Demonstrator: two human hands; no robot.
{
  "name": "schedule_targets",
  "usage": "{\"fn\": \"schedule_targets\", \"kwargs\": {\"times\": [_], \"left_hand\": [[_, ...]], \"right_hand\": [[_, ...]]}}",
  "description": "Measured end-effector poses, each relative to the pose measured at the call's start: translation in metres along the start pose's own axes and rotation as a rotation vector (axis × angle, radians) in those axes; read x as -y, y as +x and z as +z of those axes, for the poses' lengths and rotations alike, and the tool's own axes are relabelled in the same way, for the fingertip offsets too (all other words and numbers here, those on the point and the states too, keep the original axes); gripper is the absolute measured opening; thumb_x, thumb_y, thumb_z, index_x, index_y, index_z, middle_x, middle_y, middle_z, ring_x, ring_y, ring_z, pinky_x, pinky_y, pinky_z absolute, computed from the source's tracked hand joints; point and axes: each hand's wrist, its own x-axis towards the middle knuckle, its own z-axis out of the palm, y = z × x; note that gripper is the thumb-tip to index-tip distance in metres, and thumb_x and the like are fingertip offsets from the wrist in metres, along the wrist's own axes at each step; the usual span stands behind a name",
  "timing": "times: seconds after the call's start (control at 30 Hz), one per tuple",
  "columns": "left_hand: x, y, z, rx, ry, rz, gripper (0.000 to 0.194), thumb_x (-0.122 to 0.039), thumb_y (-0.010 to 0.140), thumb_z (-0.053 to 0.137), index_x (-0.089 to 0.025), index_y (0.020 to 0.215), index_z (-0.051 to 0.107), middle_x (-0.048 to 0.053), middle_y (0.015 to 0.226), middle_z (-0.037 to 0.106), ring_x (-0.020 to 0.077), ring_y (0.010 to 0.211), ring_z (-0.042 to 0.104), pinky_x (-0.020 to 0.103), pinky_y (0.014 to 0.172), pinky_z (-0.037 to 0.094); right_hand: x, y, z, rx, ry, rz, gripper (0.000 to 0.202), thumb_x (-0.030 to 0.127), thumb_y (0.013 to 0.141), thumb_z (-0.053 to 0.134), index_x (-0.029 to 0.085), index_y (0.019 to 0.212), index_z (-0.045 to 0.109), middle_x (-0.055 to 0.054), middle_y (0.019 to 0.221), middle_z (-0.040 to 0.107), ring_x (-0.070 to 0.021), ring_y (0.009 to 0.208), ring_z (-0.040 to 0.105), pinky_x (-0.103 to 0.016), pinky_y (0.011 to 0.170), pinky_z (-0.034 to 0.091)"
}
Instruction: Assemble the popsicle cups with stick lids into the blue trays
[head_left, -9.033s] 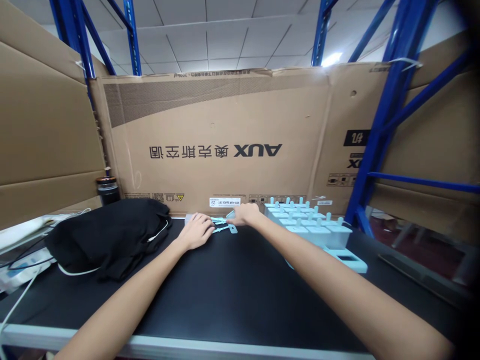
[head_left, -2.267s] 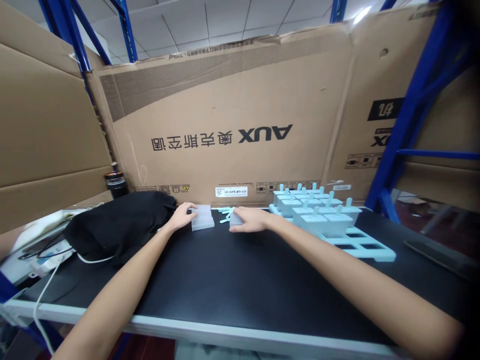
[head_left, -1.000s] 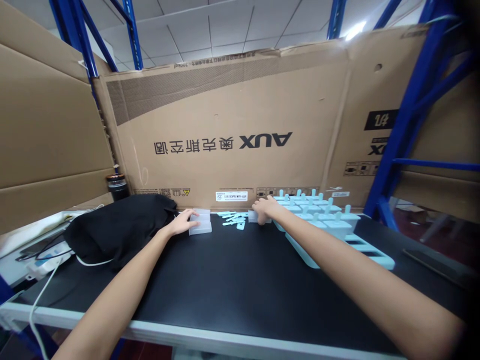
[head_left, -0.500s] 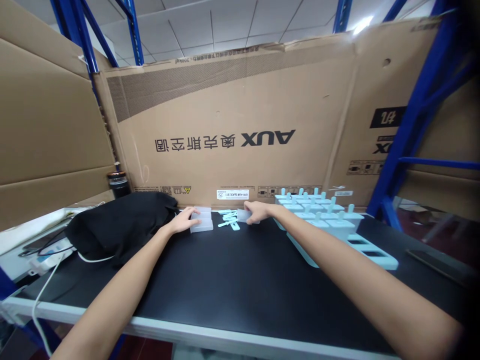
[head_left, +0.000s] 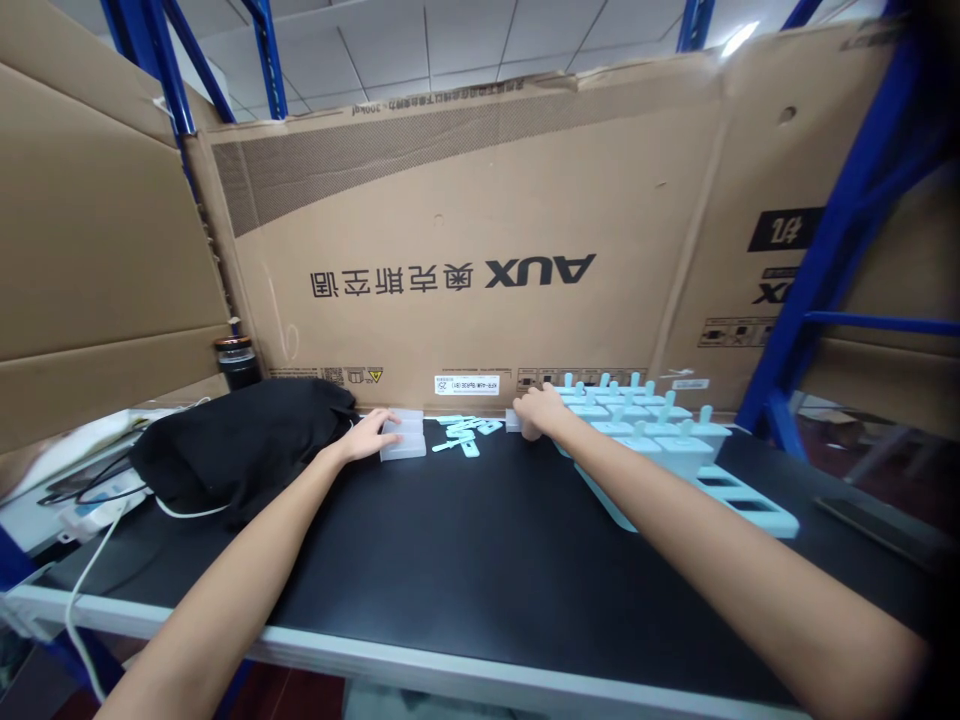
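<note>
My left hand (head_left: pixel 369 436) rests at the left end of a few translucent plastic mould cups (head_left: pixel 405 446), lying side by side on the black table, its thumb and fingers closed on them. My right hand (head_left: pixel 538 410) is closed around another translucent mould cup (head_left: pixel 513 421), of which only the left end shows. Between the hands lies a loose pile of light blue popsicle sticks (head_left: pixel 463 432). Just right of my right hand stands a light blue popsicle mould set (head_left: pixel 686 452), several cups with upright stick handles in a frame (head_left: pixel 776 522).
A black cloth (head_left: pixel 240 445) covers something at the left, with a dark-lidded jar (head_left: pixel 238 362) behind it and white cables (head_left: pixel 86 580) nearby. A large cardboard sheet (head_left: pixel 450 200) walls off the back. A phone-like dark slab (head_left: pixel 874 530) lies at the right, near a blue rack post (head_left: pixel 795 290).
My right hand has moved right with its translucent cup, away from the popsicle sticks and closer to the blue mould set. More sticks show on the pile's right side. My left hand stays put.
</note>
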Motion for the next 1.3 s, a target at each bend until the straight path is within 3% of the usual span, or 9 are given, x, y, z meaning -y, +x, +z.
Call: {"fn": "schedule_targets", "kwargs": {"times": [0.23, 0.47, 0.63, 0.87, 1.0, 1.13, 1.3], "left_hand": [[0.002, 0.0, 0.001, -0.008, 0.006, 0.001, 0.042, -0.045, 0.077, 0.059, -0.021, 0.111, 0.059, 0.009, 0.127, 0.054, 0.0277, 0.122, 0.049, 0.04, 0.108, 0.034], [-0.004, -0.002, -0.001, 0.007, 0.011, -0.012, 0.043, -0.044, 0.076, 0.058, -0.021, 0.112, 0.058, 0.009, 0.128, 0.053, 0.0268, 0.122, 0.048, 0.039, 0.109, 0.033], [-0.005, -0.002, -0.001, 0.014, 0.008, -0.024, 0.043, -0.043, 0.076, 0.058, -0.021, 0.113, 0.058, 0.009, 0.127, 0.053, 0.0273, 0.121, 0.049, 0.04, 0.107, 0.035], [-0.005, -0.003, -0.002, 0.008, 0.02, -0.014, 0.04, -0.041, 0.076, 0.057, -0.022, 0.111, 0.059, 0.008, 0.128, 0.053, 0.027, 0.121, 0.048, 0.04, 0.107, 0.034], [-0.004, -0.003, -0.002, 0.01, 0.025, -0.008, 0.041, -0.043, 0.077, 0.057, -0.021, 0.112, 0.059, 0.009, 0.126, 0.053, 0.0272, 0.118, 0.05, 0.04, 0.105, 0.036], [-0.003, -0.003, -0.001, 0.009, 0.024, -0.008, 0.042, -0.043, 0.077, 0.057, -0.021, 0.113, 0.059, 0.009, 0.124, 0.054, 0.028, 0.116, 0.051, 0.04, 0.103, 0.038], [0.0, -0.002, 0.0, 0.006, 0.026, -0.006, 0.042, -0.044, 0.078, 0.056, -0.022, 0.113, 0.059, 0.009, 0.124, 0.054, 0.028, 0.115, 0.051, 0.04, 0.103, 0.038]], "right_hand": [[0.008, 0.003, 0.001, -0.004, 0.008, -0.036, 0.044, 0.016, 0.061, 0.065, 0.019, 0.105, 0.068, -0.014, 0.115, 0.065, -0.0299, 0.114, 0.053, -0.044, 0.092, 0.036], [0.012, -0.012, -0.003, -0.16, 0.046, -0.069, 0.039, 0.011, 0.071, 0.058, 0.012, 0.11, 0.063, -0.019, 0.115, 0.062, -0.0311, 0.115, 0.051, -0.042, 0.091, 0.038], [0.038, -0.038, -0.004, -0.287, 0.133, -0.187, 0.03, 0.019, 0.085, 0.044, 0.012, 0.109, 0.06, -0.019, 0.116, 0.06, -0.0287, 0.112, 0.051, -0.037, 0.088, 0.04], [0.074, -0.051, 0.008, -0.278, 0.261, -0.252, 0.024, 0.016, 0.085, 0.041, 0.014, 0.097, 0.061, -0.016, 0.106, 0.063, -0.0261, 0.097, 0.06, -0.032, 0.074, 0.045], [0.077, -0.048, 0.011, -0.297, 0.329, -0.211, 0.028, 0.019, 0.088, 0.037, 0.014, 0.106, 0.058, -0.016, 0.108, 0.061, -0.0256, 0.095, 0.06, -0.032, 0.074, 0.045], [0.081, -0.051, 0.012, -0.353, 0.387, -0.255, 0.036, 0.033, 0.095, 0.033, 0.02, 0.12, 0.054, -0.014, 0.115, 0.056, -0.0256, 0.104, 0.055, -0.035, 0.084, 0.043], [0.084, -0.05, 0.017, -0.381, 0.475, -0.364, 0.032, 0.038, 0.094, 0.039, 0.023, 0.114, 0.059, -0.011, 0.114, 0.054, -0.0213, 0.101, 0.055, -0.032, 0.087, 0.042]]}}
